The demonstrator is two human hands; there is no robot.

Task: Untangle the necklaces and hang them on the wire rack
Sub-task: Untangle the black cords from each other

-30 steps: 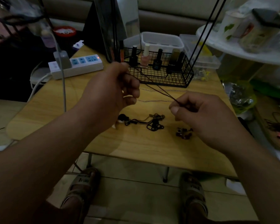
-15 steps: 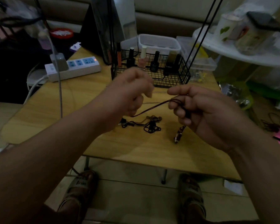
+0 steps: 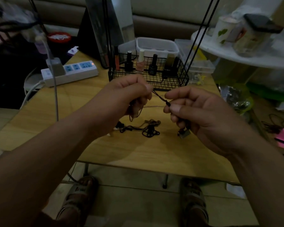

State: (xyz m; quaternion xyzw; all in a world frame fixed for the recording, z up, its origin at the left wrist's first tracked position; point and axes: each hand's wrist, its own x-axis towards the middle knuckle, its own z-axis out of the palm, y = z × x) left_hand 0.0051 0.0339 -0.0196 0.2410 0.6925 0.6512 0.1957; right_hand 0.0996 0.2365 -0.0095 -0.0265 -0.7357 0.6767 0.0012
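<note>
My left hand [image 3: 128,94] and right hand [image 3: 200,115] each pinch the cord [image 3: 160,97]: limp, light, probably slippery; I'd grip at its knot [image 3: 168,104].

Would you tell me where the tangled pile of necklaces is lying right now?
In the head view, the necklace pile lies on the table, below the gap between the left hand and right hand.

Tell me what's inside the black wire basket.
Upright dark bottles, a pink bottle and an orange tube. The left hand hides the lower front of the basket.
</note>
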